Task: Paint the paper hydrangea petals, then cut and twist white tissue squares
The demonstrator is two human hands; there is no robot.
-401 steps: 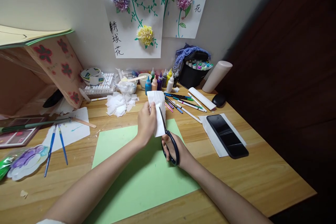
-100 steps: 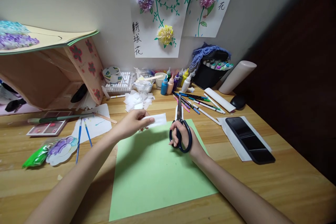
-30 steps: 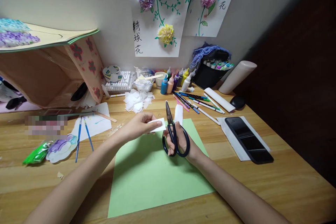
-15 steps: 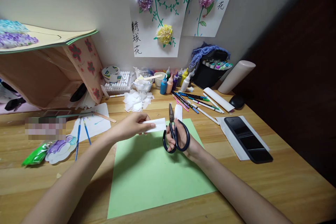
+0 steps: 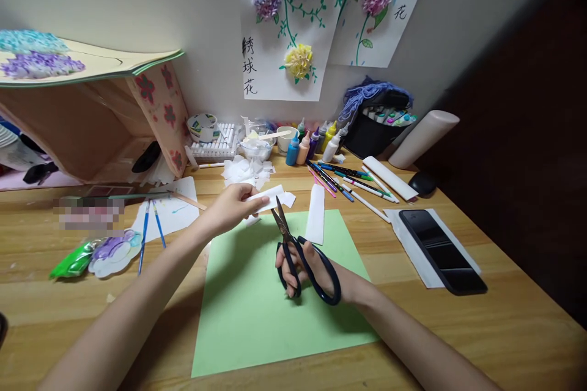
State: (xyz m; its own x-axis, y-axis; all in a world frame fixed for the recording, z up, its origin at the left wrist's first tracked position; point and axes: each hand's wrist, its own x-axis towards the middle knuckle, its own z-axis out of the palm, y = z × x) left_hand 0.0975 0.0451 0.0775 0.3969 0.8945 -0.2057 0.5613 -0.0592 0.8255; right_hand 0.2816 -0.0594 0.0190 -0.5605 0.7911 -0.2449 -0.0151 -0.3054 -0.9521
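Note:
My left hand [image 5: 235, 209] pinches a white paper strip [image 5: 268, 198] above the far edge of a green sheet [image 5: 270, 324]. In my right hand [image 5: 314, 269] are black-handled scissors [image 5: 285, 233], fingers through the loops and blades slightly apart. Their tips reach the strip's right end; whether they touch it I cannot tell. A small white paper piece [image 5: 288, 199] shows just right of the tips. Another white strip [image 5: 315, 214] lies partly on the green sheet, beyond my right hand. Behind my left hand is a heap of white paper pieces [image 5: 245, 171].
Paint bottles [image 5: 292, 151] and a bowl [image 5: 257, 145] stand along the wall. Pens [image 5: 351, 180] lie scattered right of centre, with a phone [image 5: 443, 250] nearer. To the left are brushes [image 5: 143, 235], a paint palette [image 5: 117, 256] and a pink box [image 5: 160, 116].
The scissors have opened and swung left, bringing their tips to the held strip. A small paper piece now shows at its end. My right hand has moved nearer, and the view has shifted slightly.

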